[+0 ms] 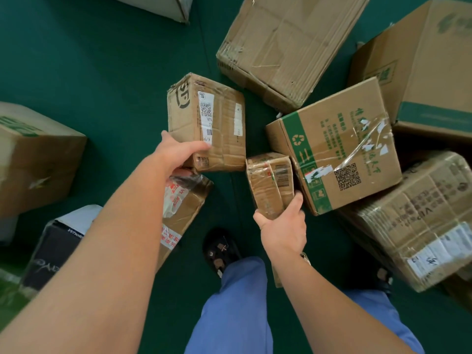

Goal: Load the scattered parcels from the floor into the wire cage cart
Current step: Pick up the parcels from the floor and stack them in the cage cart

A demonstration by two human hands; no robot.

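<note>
Seen from above, over a green floor [102, 72] strewn with cardboard parcels. Left hand [176, 152] gripping the near edge of a labelled parcel [207, 121], fingers curled round it. Right hand [283, 226] clamped on a small taped parcel [270, 182]. Pick-up step, likely; next, lifting both and carrying to the wire cage cart, out of view.

A single wide-angle view from a camera worn on the person's head, looking steeply down at a green floor [107, 72]. Both forearms reach forward from the bottom edge, close to the lens and large. The feet [221, 249] sit below centre, almost directly under the camera. Boxes [337, 154] ring the view, bending outward near the edges. There is no second view.
</note>
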